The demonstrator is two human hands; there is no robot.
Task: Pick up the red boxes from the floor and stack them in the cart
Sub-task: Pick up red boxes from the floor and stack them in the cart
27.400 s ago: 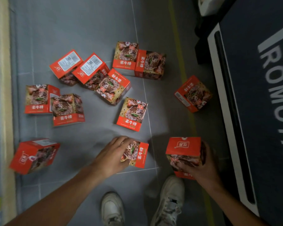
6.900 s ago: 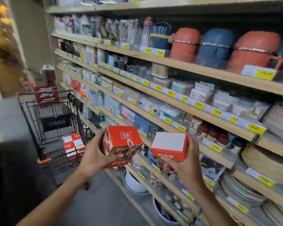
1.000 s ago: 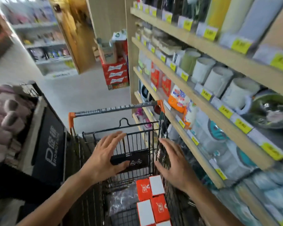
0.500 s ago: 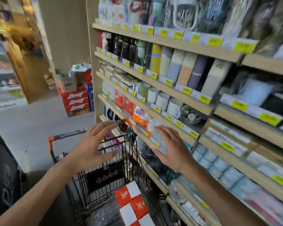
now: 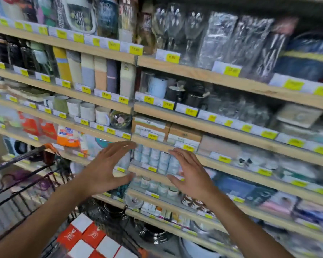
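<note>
Both bare hands hang in the air in front of the long wooden store shelves [image 5: 231,82], palms turned toward each other with a gap between them. The left hand [image 5: 104,170] has its fingers spread and straight, thumb stretched out below, and it holds nothing. The right hand [image 5: 190,175] is likewise spread wide and empty, its fingertips blurred against the rows of pale cups behind it.

Below and to the left of the left hand, the red and white cardboard boxes [image 5: 90,239] lie packed side by side in a chequered patch, tops up; the bottom edge of the picture cuts off the nearest ones, so their count cannot be told. They sit inside the black wire shopping cart [image 5: 26,183], of which only part of the rim and some bars show, smeared by motion (its lower basket is out of view). The left forearm crosses in front of the cart's near side and hides part of it.

Beyond both hands the shelves carry yellow price tags [image 5: 172,57], mugs, glasses and wrapped goods, most too blurred to name. The tag figures cannot be read.
</note>
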